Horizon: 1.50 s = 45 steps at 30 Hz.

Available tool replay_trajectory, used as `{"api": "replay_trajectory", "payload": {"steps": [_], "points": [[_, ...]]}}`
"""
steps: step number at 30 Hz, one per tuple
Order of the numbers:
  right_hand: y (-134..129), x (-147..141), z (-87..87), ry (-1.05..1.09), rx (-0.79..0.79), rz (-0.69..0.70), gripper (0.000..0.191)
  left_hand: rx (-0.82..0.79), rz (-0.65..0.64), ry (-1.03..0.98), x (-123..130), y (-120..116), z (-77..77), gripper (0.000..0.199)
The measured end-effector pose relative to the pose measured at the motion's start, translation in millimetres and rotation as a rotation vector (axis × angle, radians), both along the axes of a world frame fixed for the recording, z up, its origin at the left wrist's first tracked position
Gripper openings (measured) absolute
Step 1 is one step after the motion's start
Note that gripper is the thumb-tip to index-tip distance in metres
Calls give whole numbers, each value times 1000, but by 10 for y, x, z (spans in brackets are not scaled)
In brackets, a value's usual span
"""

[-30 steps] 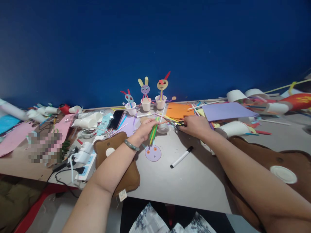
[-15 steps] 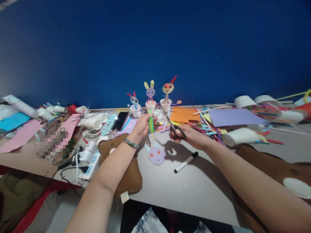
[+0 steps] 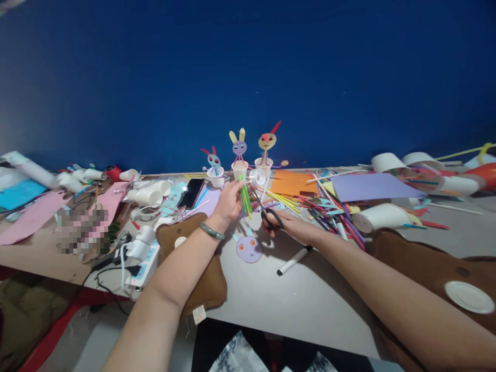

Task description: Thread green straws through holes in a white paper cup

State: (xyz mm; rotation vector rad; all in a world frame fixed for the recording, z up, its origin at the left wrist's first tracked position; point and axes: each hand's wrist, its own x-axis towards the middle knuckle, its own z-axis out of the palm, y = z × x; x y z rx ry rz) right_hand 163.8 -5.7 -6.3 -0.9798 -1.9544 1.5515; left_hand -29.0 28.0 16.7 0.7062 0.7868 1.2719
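From my remote seat I see three white cups [image 3: 239, 171] near the blue wall [image 3: 248, 77], each holding a paper-faced figure [image 3: 239, 148]. A tape roll [image 3: 258, 177] partly hides the rightmost cup; coloured sticks [image 3: 354, 230] clutter the surface [image 3: 310, 305]. My left fingers [image 3: 234, 190] pinch green and yellow strips [image 3: 245, 200] upright; my right fingers [image 3: 268, 231] grip scissors [image 3: 274, 219], blades just beside the strips.

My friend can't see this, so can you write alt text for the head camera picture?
A person's left hand holds green and yellow strips; their right hand holds black-handled scissors. Below lies a purple paper face; behind, three paper figures stand in cups.
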Motion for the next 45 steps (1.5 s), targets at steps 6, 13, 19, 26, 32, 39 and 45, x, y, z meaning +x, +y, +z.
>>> {"api": "replay_trajectory", "payload": {"steps": [6,13,19,26,32,39,45], "points": [[-26,-47,-23,2,87,-48,69,50,-32,-49,120,-94,-44,19],[-104,-121,50,76,107,-41,69,72,-35,-77,208,-144,-68,9],[-134,-180,48,97,138,-97,65,58,-34,-93,268,-190,-32,10],[-165,-214,52,90,111,-141,48,-12,-9,-127,286,-196,7,15],[-148,-229,-18,112,117,-135,49,-22,-4,-146,285,-196,16,14],[-154,-243,-66,148,88,-159,51,0,-15,-121,269,-162,-33,13],[-138,-239,-126,130,88,-204,50,14,-26,-116,242,-152,-55,13]]}}
